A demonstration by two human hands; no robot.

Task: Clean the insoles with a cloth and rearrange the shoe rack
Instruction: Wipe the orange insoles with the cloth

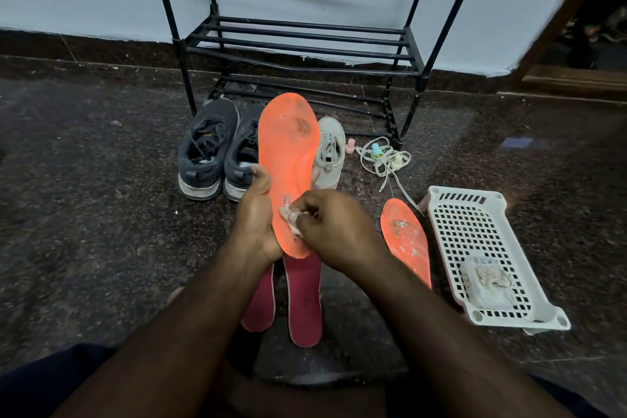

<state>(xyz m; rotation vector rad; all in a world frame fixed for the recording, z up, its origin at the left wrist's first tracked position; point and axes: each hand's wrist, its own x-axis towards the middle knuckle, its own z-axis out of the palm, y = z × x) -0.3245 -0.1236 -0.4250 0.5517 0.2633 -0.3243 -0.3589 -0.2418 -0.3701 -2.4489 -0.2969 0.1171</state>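
- Your left hand (256, 214) grips one orange insole (288, 159) upright by its heel end.
- Your right hand (334, 226) pinches one cloth wad (292, 218) against it.
- On the floor: one more orange insole (405, 237), two pink insoles (303, 302), two dark sneakers (207, 149), one grey shoe (328, 153).
- One black shoe rack (298, 41) at the wall; one white basket (481, 248) right.

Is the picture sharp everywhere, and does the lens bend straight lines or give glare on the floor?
Head view: the orange insole and both hands are sharp; the shoe rack posts splay outward from wide-angle distortion; a faint bluish glare patch lies on the dark floor at right; lighting is soft, with no hard shadows.
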